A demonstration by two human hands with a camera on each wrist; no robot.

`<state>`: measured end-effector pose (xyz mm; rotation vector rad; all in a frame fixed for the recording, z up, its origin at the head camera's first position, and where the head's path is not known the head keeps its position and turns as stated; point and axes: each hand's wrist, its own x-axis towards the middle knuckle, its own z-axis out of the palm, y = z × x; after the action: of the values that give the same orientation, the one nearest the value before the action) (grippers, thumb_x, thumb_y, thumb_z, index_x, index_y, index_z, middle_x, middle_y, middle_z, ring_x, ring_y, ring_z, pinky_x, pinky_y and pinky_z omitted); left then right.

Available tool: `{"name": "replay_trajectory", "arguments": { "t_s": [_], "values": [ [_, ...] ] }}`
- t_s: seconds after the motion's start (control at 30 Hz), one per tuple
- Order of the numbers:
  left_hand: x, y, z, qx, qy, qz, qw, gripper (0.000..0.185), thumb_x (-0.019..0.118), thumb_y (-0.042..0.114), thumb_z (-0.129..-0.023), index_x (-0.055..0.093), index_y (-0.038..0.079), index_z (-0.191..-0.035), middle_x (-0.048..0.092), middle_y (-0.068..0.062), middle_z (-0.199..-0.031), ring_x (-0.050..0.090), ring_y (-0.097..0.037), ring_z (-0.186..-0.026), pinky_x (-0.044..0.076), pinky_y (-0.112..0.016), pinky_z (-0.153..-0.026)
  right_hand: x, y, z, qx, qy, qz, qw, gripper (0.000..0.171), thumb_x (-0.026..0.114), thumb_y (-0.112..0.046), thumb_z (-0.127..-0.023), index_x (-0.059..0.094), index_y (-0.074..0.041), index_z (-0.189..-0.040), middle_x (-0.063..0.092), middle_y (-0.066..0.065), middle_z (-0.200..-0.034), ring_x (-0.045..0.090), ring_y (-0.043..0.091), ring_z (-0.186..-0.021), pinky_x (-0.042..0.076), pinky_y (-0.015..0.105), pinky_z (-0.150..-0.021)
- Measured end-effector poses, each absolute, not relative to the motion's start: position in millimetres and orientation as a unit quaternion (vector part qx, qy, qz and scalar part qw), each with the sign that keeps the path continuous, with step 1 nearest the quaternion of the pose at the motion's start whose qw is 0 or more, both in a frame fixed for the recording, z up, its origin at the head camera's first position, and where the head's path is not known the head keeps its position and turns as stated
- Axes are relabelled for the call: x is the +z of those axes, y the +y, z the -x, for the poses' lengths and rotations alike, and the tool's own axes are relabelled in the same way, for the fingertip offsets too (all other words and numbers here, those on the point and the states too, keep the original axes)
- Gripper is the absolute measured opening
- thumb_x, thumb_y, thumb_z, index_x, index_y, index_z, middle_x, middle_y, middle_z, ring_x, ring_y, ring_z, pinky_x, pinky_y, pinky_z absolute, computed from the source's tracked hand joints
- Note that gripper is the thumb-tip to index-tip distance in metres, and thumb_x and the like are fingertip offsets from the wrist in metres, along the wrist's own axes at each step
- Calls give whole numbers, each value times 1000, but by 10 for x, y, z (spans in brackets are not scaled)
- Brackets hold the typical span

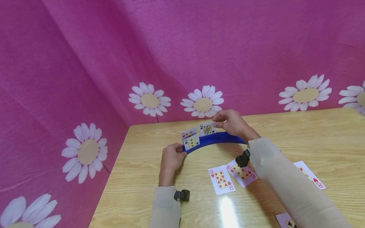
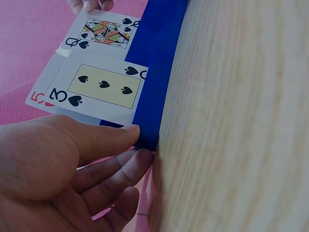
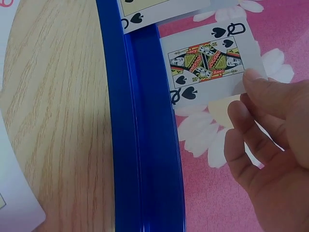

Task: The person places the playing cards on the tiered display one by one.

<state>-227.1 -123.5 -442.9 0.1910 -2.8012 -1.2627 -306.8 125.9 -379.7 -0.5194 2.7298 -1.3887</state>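
A curved blue card holder point(image 1: 222, 137) stands on the wooden table. My left hand point(image 1: 172, 158) grips its left end, thumb in front and fingertips at the end and underneath in the left wrist view. Beside that hand, the three of spades point(image 2: 104, 89) stands upright in the holder, with a red five point(image 2: 38, 94) partly hidden behind it. My right hand point(image 1: 232, 123) pinches the queen of spades point(image 3: 207, 63) by its upper right corner. The queen's lower edge meets the rear part of the holder, just right of the three.
In front of the holder lie a nine of hearts point(image 1: 221, 180) and a six of diamonds point(image 1: 242, 173), face up. A red eight point(image 1: 313, 179) lies to the right, partly behind my right sleeve. A club card point(image 1: 282, 218) shows at the bottom edge. Pink flowered cloth point(image 1: 256, 63) hangs behind the table.
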Motion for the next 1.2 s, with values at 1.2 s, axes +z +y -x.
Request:
{"name": "replay_trajectory", "arguments": {
  "t_s": [1.2],
  "values": [
    [-4430,-1227,2281,-405,-911,-67,28,26,75,6,-89,72,2,-115,70,-9,-97,62,-23,-87,51,-40,-83,-3827,1487,2667,-454,877,156,25,22,74,-14,-92,72,-2,-110,70,7,-99,59,26,-92,49,38,-79]
  ]
}}
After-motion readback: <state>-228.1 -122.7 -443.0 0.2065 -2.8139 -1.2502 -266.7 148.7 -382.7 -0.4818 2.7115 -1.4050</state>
